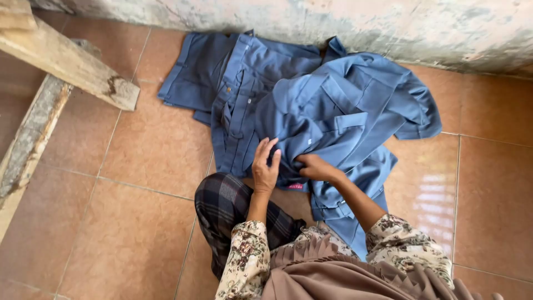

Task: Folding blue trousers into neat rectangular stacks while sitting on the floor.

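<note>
The left hand (265, 166) rests open, fingers spread, on the blue shirt (344, 111) heaped on the tiled floor (139, 183); the right hand (313, 166) pinches its fabric beside blue trousers (222, 78).

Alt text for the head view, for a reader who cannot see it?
A person's left hand and right hand press on a heap of blue garments on a tiled floor by a wall. Wooden beams lie at left.
</note>
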